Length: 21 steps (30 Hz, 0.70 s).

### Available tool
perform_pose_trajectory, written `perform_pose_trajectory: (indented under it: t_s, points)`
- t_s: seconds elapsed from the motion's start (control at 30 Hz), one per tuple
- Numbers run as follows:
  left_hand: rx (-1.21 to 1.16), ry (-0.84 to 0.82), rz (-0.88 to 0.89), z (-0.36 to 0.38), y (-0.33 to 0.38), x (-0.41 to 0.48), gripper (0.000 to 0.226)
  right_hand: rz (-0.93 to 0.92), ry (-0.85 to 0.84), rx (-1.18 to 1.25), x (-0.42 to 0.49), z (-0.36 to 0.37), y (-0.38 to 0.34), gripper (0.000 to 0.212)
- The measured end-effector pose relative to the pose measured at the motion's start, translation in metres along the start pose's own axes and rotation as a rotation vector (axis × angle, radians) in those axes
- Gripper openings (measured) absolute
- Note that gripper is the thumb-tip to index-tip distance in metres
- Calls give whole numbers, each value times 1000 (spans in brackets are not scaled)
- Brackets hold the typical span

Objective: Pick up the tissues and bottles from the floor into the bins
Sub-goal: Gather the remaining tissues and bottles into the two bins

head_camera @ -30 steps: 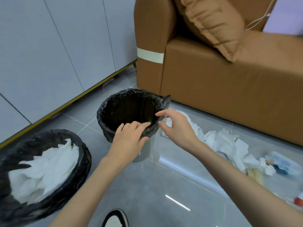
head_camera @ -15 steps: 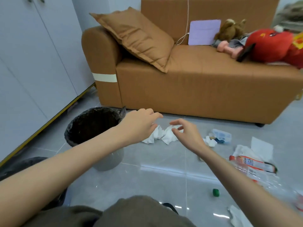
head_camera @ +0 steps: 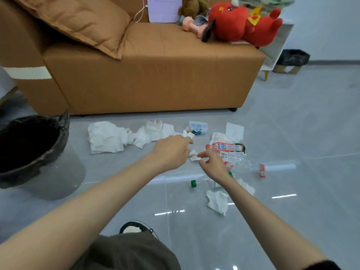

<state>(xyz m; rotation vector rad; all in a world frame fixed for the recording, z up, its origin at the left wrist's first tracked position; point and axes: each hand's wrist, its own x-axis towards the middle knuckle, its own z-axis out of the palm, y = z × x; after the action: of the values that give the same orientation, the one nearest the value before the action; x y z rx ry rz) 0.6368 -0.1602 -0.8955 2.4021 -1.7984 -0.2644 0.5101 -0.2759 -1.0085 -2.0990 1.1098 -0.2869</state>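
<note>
Crumpled white tissues [head_camera: 106, 137] lie in a row on the grey floor in front of the sofa. A red-labelled bottle [head_camera: 224, 147] and a clear crushed bottle [head_camera: 240, 161] lie to their right, and a blue-labelled bottle [head_camera: 198, 126] sits farther back. A small tissue scrap [head_camera: 194, 157] lies between my hands. My right hand [head_camera: 212, 165] has its thumb and forefinger apart on either side of that scrap. My left hand [head_camera: 172, 152] hovers just left of it, fingers loosely curled and holding nothing. The black-lined bin [head_camera: 58, 139] stands at the far left.
A brown sofa [head_camera: 146, 80] with a cushion and plush toys fills the back. A green cap [head_camera: 193, 183] and another tissue [head_camera: 218, 201] lie nearer to me. A second black-lined bin [head_camera: 293, 57] stands far right by a white cabinet. My shoe [head_camera: 134, 228] is below.
My view swung right from the bin to the litter. Both hands left the bin's rim and reached down to the small tissue scrap beside the bottles.
</note>
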Motion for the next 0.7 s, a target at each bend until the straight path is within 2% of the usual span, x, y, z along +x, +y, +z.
perform_pose_trajectory:
  t_s: [0.1,0.23,0.47,0.6,0.7]
  points:
    - [-97,-56,-20,42,17,8,35,89,-19,-53,-11,4,43,30]
    - [-256,-98,-137,95,19,1,38,199,-67,-94,-20,18,90,32]
    - [-453,-181,-280,156,0,-13,37,369,-184,-259,-39,49,159,47]
    - [-544,-194,-315,174,-9,-14,37,379,-315,-295,-41,74,184,58]
    - [-581,-214,-327,186,-15,-19,37,363,-365,-377,-45,93,192,55]
